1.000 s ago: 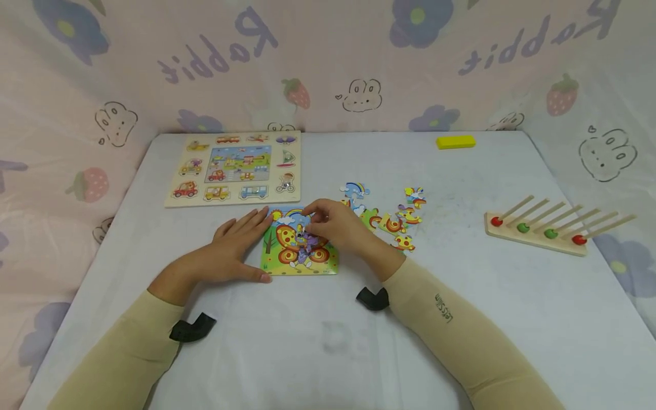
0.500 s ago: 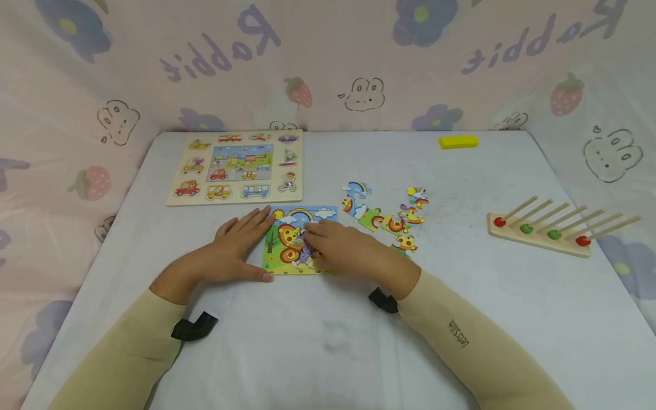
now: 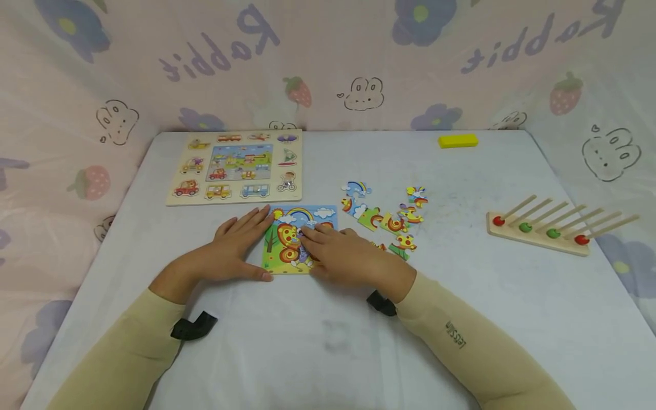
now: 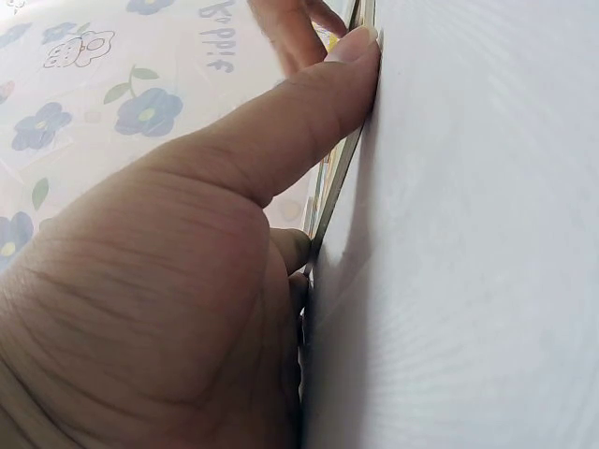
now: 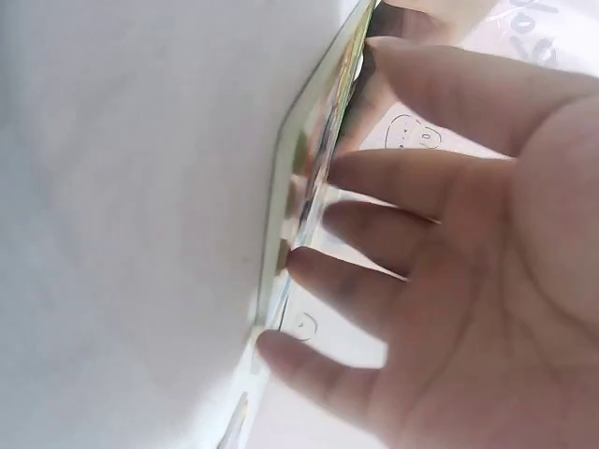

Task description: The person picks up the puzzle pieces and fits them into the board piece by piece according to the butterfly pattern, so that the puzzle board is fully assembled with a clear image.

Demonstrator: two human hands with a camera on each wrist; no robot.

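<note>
A small square jigsaw puzzle (image 3: 282,265) with a butterfly, a rainbow and a tree lies on the white table. My left hand (image 3: 228,250) rests spread along its left side; in the left wrist view the thumb (image 4: 290,122) touches the board's edge. Across the right part of the picture lies my right hand (image 3: 343,253), its fingertips pressing on the puzzle surface. The right wrist view shows these fingers (image 5: 346,281) fairly straight against the board, pinching nothing. The hand hides the lower right of the picture. Loose jigsaw pieces (image 3: 369,218) lie just beyond it.
A wooden vehicle puzzle board (image 3: 195,199) lies at the back left. More loose pieces (image 3: 406,242) sit right of my right hand. A yellow block (image 3: 458,141) is at the back right, and a wooden peg stand (image 3: 538,236) with red and green beads stands at the right.
My right hand has gone from bent, pinching fingers over the puzzle to flatter fingers pressing on its right part. The wrist shifted slightly right. The left hand has stayed in place.
</note>
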